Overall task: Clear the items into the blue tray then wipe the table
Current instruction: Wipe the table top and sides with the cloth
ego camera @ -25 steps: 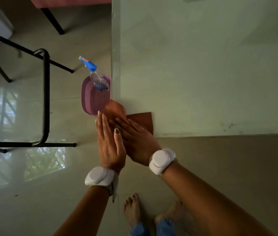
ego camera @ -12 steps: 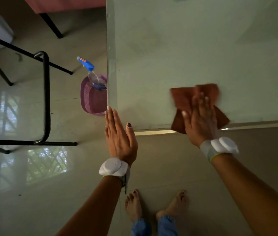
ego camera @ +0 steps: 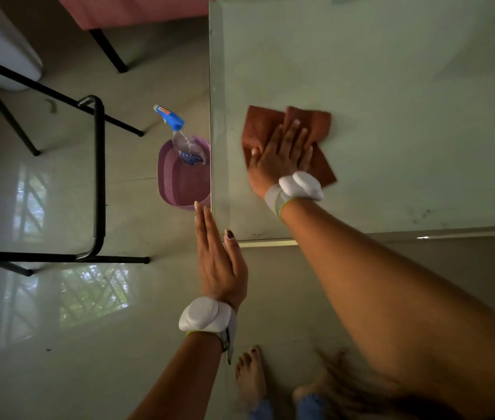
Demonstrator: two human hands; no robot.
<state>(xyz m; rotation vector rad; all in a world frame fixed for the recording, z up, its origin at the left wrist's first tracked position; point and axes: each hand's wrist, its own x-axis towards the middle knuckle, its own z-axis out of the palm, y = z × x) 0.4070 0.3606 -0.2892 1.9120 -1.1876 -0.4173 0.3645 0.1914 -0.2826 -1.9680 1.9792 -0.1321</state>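
R hand [ego camera: 279, 159] flat on brown cloth [ego camera: 316, 125], fingers straight, pressing it to bench [ego camera: 391, 71]; L hand [ego camera: 219, 262] released at bench corner, fingers straight; purple basket [ego camera: 176, 183] w/ spray bottle [ego camera: 179, 134] beside bench.

Each bare forearm wears a white, rounded, pebble-shaped device at the wrist: the left wristband [ego camera: 207, 316] sits on a pale grey strap edged in thin lime green, with a small dark clasp at its 4 o'clock side, and the right wristband [ego camera: 296, 187] has the same white shell on a grey strap (again a green edge). No sleeves show on either arm. Toward 6 o'clock, the bare feet [ego camera: 250, 377] have dark-painted toenails, with blue denim cuffs [ego camera: 310, 406] just below them; the fingernails look painted too.
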